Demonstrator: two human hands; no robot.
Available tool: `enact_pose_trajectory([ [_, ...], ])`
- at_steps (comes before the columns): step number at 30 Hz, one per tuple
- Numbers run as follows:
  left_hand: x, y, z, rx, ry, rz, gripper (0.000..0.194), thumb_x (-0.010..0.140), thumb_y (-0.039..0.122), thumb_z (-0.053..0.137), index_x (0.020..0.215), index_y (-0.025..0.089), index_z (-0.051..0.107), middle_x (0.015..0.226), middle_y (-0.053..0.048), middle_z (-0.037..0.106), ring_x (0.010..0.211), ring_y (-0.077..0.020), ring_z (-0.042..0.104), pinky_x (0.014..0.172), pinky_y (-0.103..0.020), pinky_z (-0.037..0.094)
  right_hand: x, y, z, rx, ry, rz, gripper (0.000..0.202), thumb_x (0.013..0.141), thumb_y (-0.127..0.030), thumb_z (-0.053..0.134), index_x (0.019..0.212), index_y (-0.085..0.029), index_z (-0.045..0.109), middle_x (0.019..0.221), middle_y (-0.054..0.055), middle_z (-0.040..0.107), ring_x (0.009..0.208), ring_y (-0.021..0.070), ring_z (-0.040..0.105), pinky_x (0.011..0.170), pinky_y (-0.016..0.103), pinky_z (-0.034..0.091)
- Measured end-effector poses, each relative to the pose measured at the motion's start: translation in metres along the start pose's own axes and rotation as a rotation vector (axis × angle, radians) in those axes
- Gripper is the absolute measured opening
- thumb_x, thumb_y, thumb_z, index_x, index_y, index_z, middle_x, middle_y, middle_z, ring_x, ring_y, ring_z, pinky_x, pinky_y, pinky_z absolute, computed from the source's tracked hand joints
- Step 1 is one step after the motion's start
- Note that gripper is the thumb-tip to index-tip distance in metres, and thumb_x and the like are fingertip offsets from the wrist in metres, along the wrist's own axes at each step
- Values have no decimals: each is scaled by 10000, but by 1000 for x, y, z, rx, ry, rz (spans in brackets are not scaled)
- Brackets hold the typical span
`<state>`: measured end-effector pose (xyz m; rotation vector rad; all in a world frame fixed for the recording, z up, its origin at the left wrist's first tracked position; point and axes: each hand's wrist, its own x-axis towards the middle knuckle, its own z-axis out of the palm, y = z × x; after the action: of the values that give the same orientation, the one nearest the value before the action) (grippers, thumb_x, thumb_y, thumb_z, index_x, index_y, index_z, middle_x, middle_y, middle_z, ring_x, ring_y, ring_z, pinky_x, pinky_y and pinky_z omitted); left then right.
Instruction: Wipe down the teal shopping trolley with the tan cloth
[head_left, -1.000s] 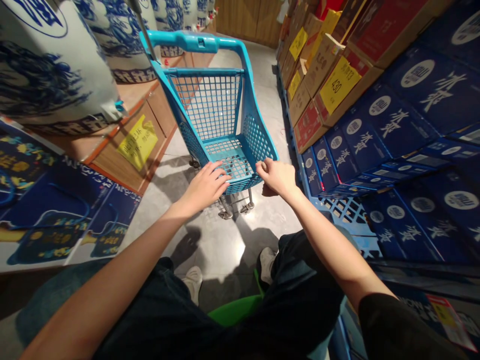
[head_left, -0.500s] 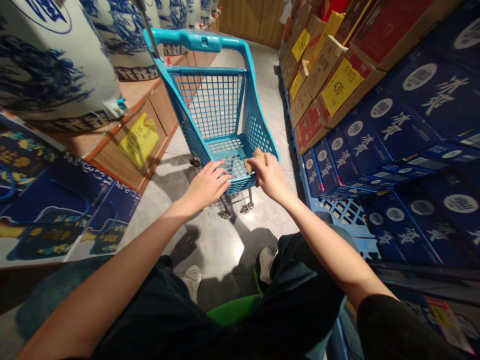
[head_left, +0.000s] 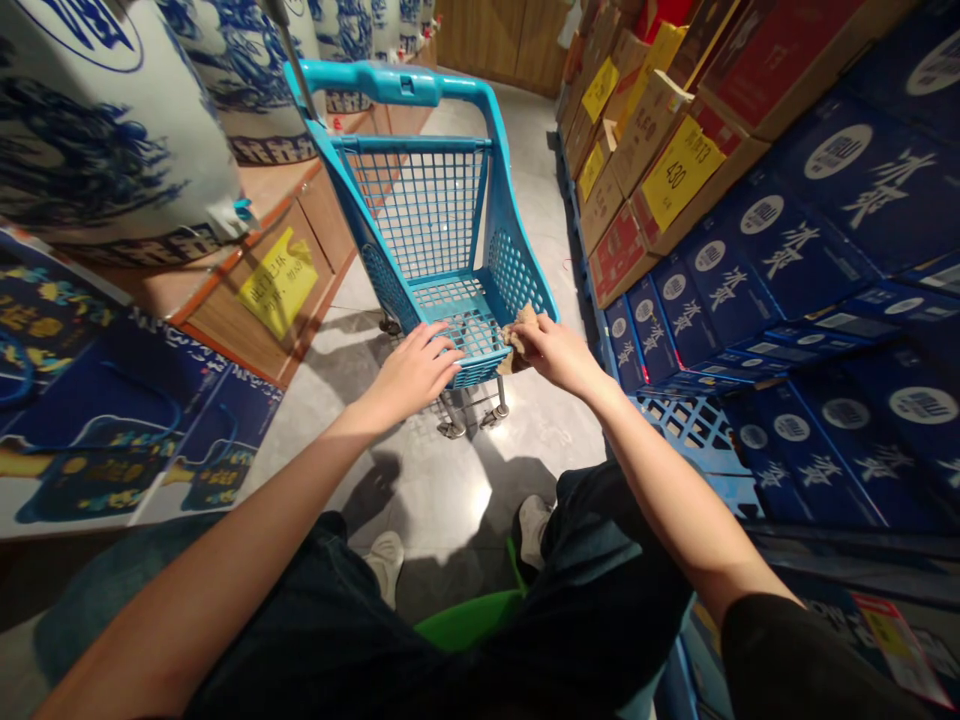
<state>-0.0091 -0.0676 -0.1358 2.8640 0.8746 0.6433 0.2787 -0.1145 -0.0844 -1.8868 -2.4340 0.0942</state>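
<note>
A small blue plastic shopping cart [head_left: 448, 290] stands on the floor in front of me, its basket open towards me and its handle at the far end. My left hand [head_left: 420, 368] rests on the near left corner of the basket, fingers stretched over the rim. At the near right corner, my right hand [head_left: 559, 352] grips a crumpled tan cloth [head_left: 523, 335] and holds it against the rim. Part of the cloth hangs below my fingers. The inside of the basket shows only its bare grid.
Large blue-and-white ceramic jars [head_left: 112, 130] stand on a wooden ledge [head_left: 262, 230] at left, above navy gift bags [head_left: 112, 430]. Stacked blue cartons [head_left: 720, 290] and brown boxes [head_left: 637, 150] line the right on blue pallets [head_left: 690, 420]. Something green [head_left: 472, 615] lies beneath me.
My right hand has shifted slightly right along the basket's near corner, and more of the cloth now shows. My left hand and the cart have stayed in place.
</note>
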Motion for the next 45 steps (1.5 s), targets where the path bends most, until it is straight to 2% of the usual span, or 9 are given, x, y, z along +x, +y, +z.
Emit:
enact_pose_trajectory([
  [4,0,1,-1,11,6,-5,399,1125,314,467,1244,194,828,1225,-168,795,1492,-382,576,1280,-692,465,-2,-29,11,-37,67,-66,313,1080,-194,560,1310,-212,771,1259,137,706,1066,274,630,872,358,491],
  [7,-1,0,-2,16,5,-6,392,1122,323,472,1234,212,831,1230,-161,796,1491,-377,577,1274,-691,471,2,-31,19,23,133,-127,308,1051,-147,562,1238,-222,796,1256,118,728,1072,270,610,879,367,486],
  [11,-1,0,-3,25,-8,-7,399,1128,326,460,1243,202,822,1233,-162,796,1489,-369,581,1277,-674,473,8,-7,8,-9,184,85,378,1043,-87,452,1071,-200,811,1143,130,717,1094,294,594,904,391,458],
  [15,0,1,-2,39,-20,1,402,1133,322,452,1250,198,816,1226,-160,798,1487,-366,583,1272,-669,480,10,-4,-1,-60,213,256,381,1062,-128,419,1134,-188,788,1220,158,672,1149,326,567,947,414,450],
  [23,-2,0,-2,60,3,6,417,1142,334,427,1250,199,807,1221,-154,787,1486,-359,578,1283,-648,476,-5,-56,29,46,170,-65,381,1002,-152,551,1343,-128,719,1353,219,628,1241,361,511,1111,520,485],
  [30,-2,0,-2,57,-1,1,430,1143,334,421,1245,187,812,1223,-166,793,1484,-372,580,1272,-664,479,-6,-12,24,225,105,-281,659,938,-1,512,1547,-210,653,1479,162,635,1354,280,589,1168,452,526],
  [34,-1,0,-2,-7,0,-14,370,1114,312,493,1244,206,823,1221,-159,797,1492,-374,577,1285,-683,461,-4,4,19,264,235,-191,527,988,-77,509,1438,-221,741,1504,167,657,1376,293,617,1167,479,537],
  [39,-1,-1,-1,35,1,7,406,1137,335,454,1241,194,820,1224,-160,798,1488,-376,589,1277,-669,477,1,-3,8,220,429,120,391,1118,-261,464,1324,-269,797,1539,164,648,1430,327,592,1178,526,510],
  [45,-1,0,-2,44,-8,8,392,1132,321,464,1249,198,817,1217,-159,801,1491,-370,587,1274,-669,479,7,-21,11,143,220,107,379,1065,-150,512,1292,-221,806,1431,183,646,1290,320,590,1072,448,518],
])
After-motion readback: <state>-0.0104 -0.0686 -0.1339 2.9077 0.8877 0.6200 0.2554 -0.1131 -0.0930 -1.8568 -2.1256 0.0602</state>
